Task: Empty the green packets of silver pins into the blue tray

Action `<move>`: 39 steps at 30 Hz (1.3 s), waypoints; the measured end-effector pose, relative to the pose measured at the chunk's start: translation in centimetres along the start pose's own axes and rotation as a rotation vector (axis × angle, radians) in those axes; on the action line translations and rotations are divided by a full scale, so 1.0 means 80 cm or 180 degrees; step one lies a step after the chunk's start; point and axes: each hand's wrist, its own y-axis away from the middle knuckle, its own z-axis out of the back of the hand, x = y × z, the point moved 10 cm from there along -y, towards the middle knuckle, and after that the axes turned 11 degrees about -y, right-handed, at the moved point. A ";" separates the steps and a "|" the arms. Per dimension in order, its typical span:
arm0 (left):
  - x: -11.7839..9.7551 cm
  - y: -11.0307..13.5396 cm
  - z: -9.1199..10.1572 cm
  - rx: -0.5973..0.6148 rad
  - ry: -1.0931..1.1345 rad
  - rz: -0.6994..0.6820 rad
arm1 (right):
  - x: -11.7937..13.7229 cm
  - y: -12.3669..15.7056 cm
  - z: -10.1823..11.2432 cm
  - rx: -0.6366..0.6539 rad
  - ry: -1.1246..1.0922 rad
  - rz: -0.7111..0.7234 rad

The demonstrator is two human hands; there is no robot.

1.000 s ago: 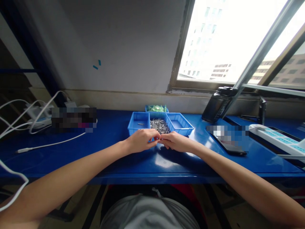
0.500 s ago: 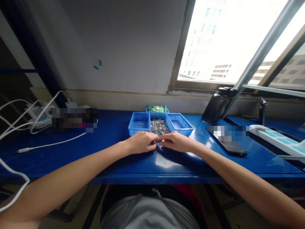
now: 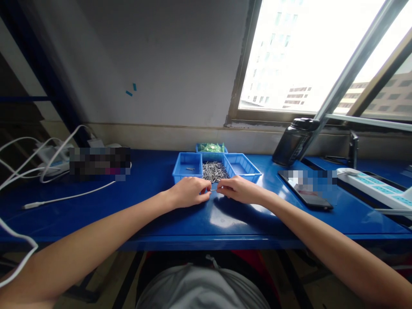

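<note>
My left hand [image 3: 190, 191] and my right hand [image 3: 238, 189] meet fingertip to fingertip on the blue bench [image 3: 154, 214], just in front of a blue tray. Both are pinched, and a thin metal pin [image 3: 214, 189] spans the small gap between them. The middle tray [image 3: 215, 171] holds a heap of several small metal pins. The left tray [image 3: 187, 167] holds one or two pins. The right tray [image 3: 242, 166] looks empty. A tray of green parts [image 3: 211, 147] stands behind them.
White cables [image 3: 48, 171] and a charger lie at the left. A black bottle [image 3: 294, 141] leans at the window sill, a dark phone [image 3: 305, 195] lies right of the trays, and a white power strip [image 3: 376, 186] runs along the far right.
My hands have drawn slightly apart, so a thin pin now shows between the fingertips. The view has tilted a little.
</note>
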 end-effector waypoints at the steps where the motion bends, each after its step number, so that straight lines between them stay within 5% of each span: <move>1: 0.000 0.000 0.001 -0.0018 0.0021 0.0007 | 0.000 0.000 0.000 0.0003 0.0031 0.0012; 9: -0.009 -0.002 0.014 -0.0277 0.0081 -0.0029 | 0.000 -0.001 -0.013 0.0125 0.0059 0.0216; 21: -0.033 0.006 0.010 -0.0364 -0.0038 -0.0697 | 0.001 -0.003 -0.016 0.0072 0.0092 0.0150; 29: -0.023 0.003 0.014 -0.0377 -0.0124 -0.0464 | 0.002 0.000 -0.009 0.0034 0.0164 0.0176; 39: -0.009 -0.001 -0.004 0.0050 -0.0106 -0.0167 | 0.014 0.001 -0.005 -0.0102 0.0187 0.0390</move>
